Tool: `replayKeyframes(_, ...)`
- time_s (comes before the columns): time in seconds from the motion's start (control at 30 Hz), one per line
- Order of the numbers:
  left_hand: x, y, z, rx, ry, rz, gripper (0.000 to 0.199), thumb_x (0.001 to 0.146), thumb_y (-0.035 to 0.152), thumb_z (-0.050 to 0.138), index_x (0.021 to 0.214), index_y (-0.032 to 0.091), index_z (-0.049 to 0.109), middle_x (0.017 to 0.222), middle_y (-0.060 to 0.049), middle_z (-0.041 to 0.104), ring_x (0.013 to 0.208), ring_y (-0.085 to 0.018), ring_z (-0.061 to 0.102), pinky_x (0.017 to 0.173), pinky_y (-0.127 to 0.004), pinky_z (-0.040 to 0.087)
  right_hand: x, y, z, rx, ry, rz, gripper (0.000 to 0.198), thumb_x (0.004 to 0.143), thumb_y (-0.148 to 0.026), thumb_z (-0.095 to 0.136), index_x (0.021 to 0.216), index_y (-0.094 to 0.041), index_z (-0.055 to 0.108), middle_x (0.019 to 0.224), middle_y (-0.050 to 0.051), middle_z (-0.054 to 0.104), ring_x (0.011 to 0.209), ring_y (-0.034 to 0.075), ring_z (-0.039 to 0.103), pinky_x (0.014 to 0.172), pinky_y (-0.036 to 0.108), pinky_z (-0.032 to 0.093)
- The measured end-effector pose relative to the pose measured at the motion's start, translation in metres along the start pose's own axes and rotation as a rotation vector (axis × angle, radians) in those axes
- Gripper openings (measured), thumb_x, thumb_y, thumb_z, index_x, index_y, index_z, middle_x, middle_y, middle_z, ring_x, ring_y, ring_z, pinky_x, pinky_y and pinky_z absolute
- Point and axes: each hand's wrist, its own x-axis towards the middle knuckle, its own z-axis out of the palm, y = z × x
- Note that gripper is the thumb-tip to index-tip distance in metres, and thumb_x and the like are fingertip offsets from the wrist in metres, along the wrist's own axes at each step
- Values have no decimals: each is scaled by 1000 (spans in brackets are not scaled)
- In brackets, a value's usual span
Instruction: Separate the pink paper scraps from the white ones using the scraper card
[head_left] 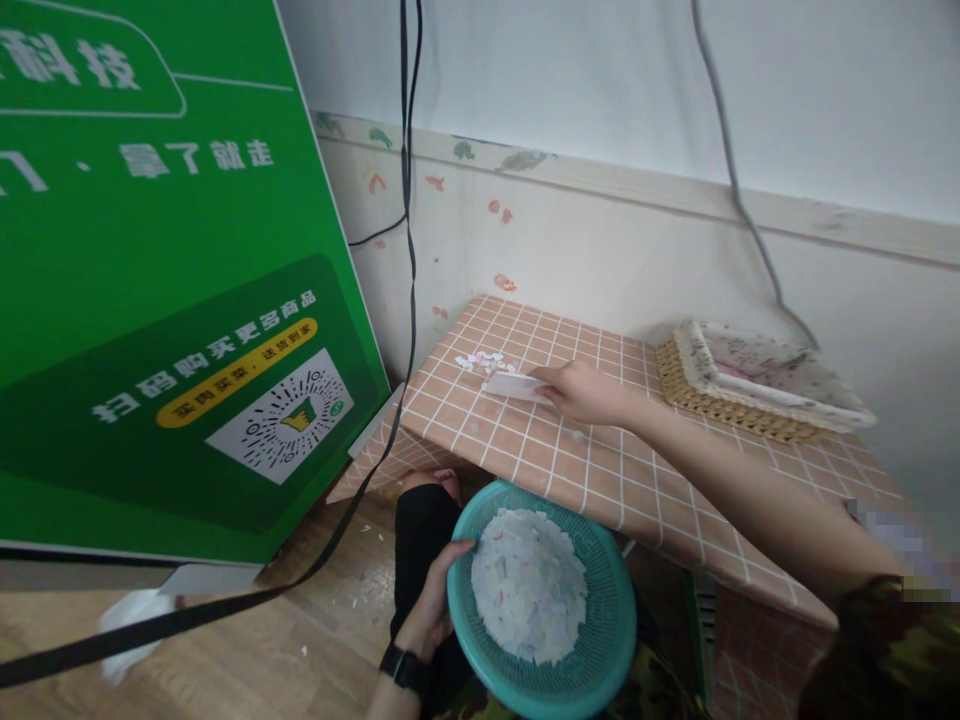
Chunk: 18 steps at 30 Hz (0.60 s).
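Note:
My left hand (pixel 439 595) grips the left rim of a round teal plastic basket (pixel 616 600), its thumb over the edge. A heap of small white paper scraps (pixel 529 585) fills the middle of the basket, which sits at my lap below the table's front edge. Over the table, my right hand (pixel 581 392) pinches a flat white card or folded paper (pixel 514 386), held low against the tablecloth. Just beyond the card's far end lies a small pile of paper bits (pixel 482 362), some touched with red.
A brown checked cloth covers the table (pixel 570 470). At the table's right back stands a lined wicker basket (pixel 739 390). A big green panel (pixel 150 250) rises on the left, with a black strap (pixel 409 300) hanging before it. Paper flecks dot the wooden floor (pixel 322 620).

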Motion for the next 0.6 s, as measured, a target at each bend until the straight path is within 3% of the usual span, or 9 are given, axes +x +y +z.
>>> replayKeyframes(0.3, -2, 2, 4, -4, -28, 3, 30, 77, 32, 60, 91, 7, 68, 78, -12, 75, 70, -25, 69, 77, -36, 49, -3, -7, -14, 128, -76, -141, 28, 85, -16, 44, 106, -18, 63, 73, 4, 65, 61, 13, 54, 57, 25, 33)
replayKeyframes(0.43, -1, 2, 5, -11, -12, 18, 26, 77, 30, 61, 87, 7, 68, 76, -12, 75, 69, -24, 68, 76, -36, 49, -14, -28, -17, 162, 35, -40, 35, 87, -20, 44, 119, -17, 58, 78, 6, 68, 62, 15, 57, 59, 26, 37)
replayKeyframes(0.53, -1, 2, 5, -4, -8, 22, 25, 76, 30, 62, 88, 8, 68, 78, -11, 75, 70, -23, 68, 77, -36, 49, -16, -61, -1, 321, 180, 71, 41, 88, -25, 45, 128, -17, 51, 102, 9, 69, 72, 17, 62, 65, 28, 43)
replayKeyframes(0.6, -1, 2, 4, 6, 2, 17, 26, 76, 30, 62, 89, 8, 68, 78, -11, 76, 69, -23, 68, 77, -36, 49, -13, -83, 16, 455, 220, 114, 41, 88, -25, 44, 128, -18, 51, 107, 9, 68, 83, 20, 63, 71, 30, 45)
